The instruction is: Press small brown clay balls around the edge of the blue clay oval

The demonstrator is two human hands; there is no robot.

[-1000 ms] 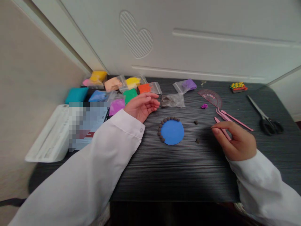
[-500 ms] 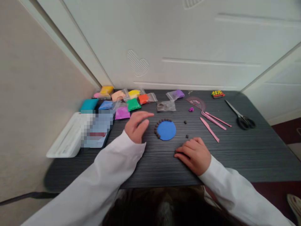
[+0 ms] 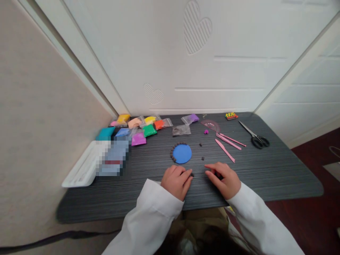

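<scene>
A flat blue clay disc (image 3: 182, 153) lies on the dark table, with small dark clay balls (image 3: 172, 152) along its left and upper rim. Below it is my left hand (image 3: 176, 181), its fingers drawn together, with a small dark clay piece (image 3: 192, 174) at the fingertips. To the right my right hand (image 3: 223, 180) rests low over the table, thumb and forefinger apart and nothing visible between them. Two loose dark clay bits, one upper (image 3: 200, 144) and one lower (image 3: 203, 158), lie between the disc and the pink clay knife (image 3: 225, 150).
Bags of coloured clay (image 3: 149, 130) cluster at the back left, by a white tray (image 3: 82, 166) and a blurred phone-like object (image 3: 114, 156). A grey clay bag (image 3: 181, 130), pink tools (image 3: 231, 141), a protractor (image 3: 211, 125) and black-handled scissors (image 3: 259, 141) lie farther back and right.
My left hand has come down and right from beside the disc to the dark clay piece. My right hand has drawn back from that piece, its fingers parted. The view has shifted.
</scene>
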